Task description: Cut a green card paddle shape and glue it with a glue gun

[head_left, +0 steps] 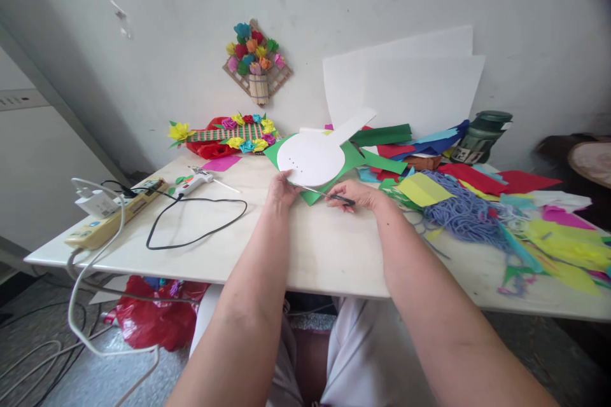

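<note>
My left hand (283, 189) pinches the lower left edge of a white round cutout (312, 156), which has a straight strip reaching up to the right and a few small dark dots. Behind it lies a green sheet (352, 158), whose corners stick out around the disc. In my right hand (356, 194) is a pair of scissors (344, 200), its dark handles in my fingers. The blades point left, along the lower edge of the disc and the green sheet, close to my left fingers. How far the blades are apart cannot be made out.
A glue gun (193, 183) with its black cord and a power strip (114, 219) lie on the left. A flower-covered craft (248, 132) rests behind. Blue yarn (463, 210), coloured paper (573, 241) and a dark green jar (482, 137) stand right. White sheets (405, 86) lean against the wall.
</note>
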`<action>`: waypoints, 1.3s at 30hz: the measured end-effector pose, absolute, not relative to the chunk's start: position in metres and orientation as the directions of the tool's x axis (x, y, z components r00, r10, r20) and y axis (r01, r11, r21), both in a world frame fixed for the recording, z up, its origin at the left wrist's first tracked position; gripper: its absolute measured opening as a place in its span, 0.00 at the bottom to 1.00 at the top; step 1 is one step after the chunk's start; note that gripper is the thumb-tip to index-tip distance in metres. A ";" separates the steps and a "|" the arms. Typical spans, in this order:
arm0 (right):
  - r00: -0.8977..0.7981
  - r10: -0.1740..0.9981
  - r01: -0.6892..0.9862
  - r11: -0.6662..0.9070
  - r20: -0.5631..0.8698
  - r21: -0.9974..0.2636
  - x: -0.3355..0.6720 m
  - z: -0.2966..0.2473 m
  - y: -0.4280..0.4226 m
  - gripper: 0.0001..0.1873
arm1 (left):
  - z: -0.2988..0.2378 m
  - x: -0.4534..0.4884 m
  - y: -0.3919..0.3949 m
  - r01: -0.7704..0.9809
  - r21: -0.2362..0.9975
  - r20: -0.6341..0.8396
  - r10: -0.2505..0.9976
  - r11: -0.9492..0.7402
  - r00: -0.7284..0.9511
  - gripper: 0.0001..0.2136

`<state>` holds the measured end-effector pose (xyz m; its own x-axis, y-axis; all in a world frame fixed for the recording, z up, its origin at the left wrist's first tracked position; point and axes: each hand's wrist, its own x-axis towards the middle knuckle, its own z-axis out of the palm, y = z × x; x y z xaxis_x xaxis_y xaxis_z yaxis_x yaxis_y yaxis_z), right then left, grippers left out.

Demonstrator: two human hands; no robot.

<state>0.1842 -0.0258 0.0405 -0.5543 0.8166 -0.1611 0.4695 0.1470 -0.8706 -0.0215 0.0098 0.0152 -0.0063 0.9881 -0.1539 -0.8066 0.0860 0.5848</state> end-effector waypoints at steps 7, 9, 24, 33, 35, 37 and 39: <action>-0.565 0.813 0.482 0.188 -0.139 -0.856 0.182 0.037 -0.022 0.20 | 0.018 -0.020 0.006 -0.793 0.602 -0.158 0.987 0.096 0.000 0.20; -0.556 0.820 0.490 0.190 -0.137 -0.851 0.181 0.036 -0.021 0.20 | 0.018 -0.020 0.006 -0.786 0.610 -0.153 0.988 0.096 0.003 0.20; -0.541 0.837 0.496 0.237 -0.084 -0.836 0.177 0.036 -0.023 0.19 | 0.017 -0.021 0.008 -0.775 0.620 -0.160 0.987 0.120 0.025 0.18; -0.542 0.837 0.486 0.241 -0.073 -0.840 0.176 0.037 -0.024 0.20 | 0.017 -0.021 0.008 -0.776 0.618 -0.180 0.984 0.125 0.015 0.19; -0.533 0.842 0.488 0.228 -0.081 -0.843 0.175 0.038 -0.024 0.19 | 0.017 -0.021 0.008 -0.770 0.626 -0.173 0.985 0.125 0.019 0.19; -0.528 0.845 0.491 0.220 -0.087 -0.843 0.175 0.038 -0.025 0.19 | 0.017 -0.021 0.008 -0.769 0.627 -0.168 0.985 0.126 0.025 0.19; -0.528 0.845 0.495 0.220 -0.090 -0.840 0.174 0.039 -0.026 0.19 | 0.018 -0.021 0.007 -0.773 0.622 -0.167 0.986 0.125 0.025 0.19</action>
<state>0.1744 -0.0256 0.0390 -0.5276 0.8448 -0.0896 0.4953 0.2201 -0.8404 -0.0212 0.0074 0.0178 0.0252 0.9856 -0.1673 -0.7726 0.1254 0.6223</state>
